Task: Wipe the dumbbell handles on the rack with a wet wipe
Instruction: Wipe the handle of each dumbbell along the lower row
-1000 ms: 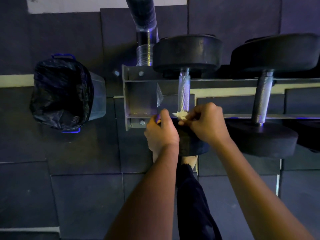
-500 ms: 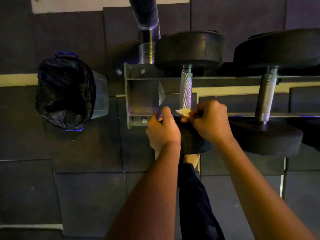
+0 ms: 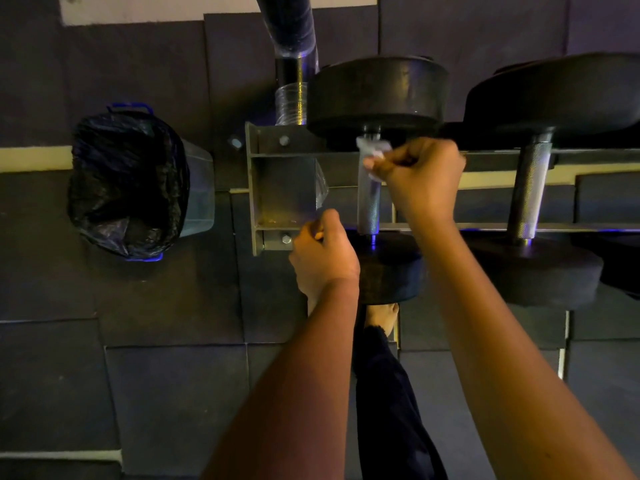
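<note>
The steel rack point(image 3: 277, 188) has its bolted end just left of the left hand point(image 3: 323, 258). A bag-lined bin point(image 3: 128, 181) stands well left of that hand. A second dumbbell point(image 3: 526, 192) lies right of the right hand point(image 3: 422, 178). The right hand pinches the wet wipe point(image 3: 374, 148) against the far end of the knurled dumbbell handle point(image 3: 369, 206). The left hand is curled beside the handle's near end; whether it grips anything I cannot tell.

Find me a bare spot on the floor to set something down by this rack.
Bare floor mats lie on your side of the bin, left of your left arm. A narrower strip runs between the bin and the rack end. Crowded: around the left dumbbell handle, where the right hand holds the wipe, and beside your foot.
</note>
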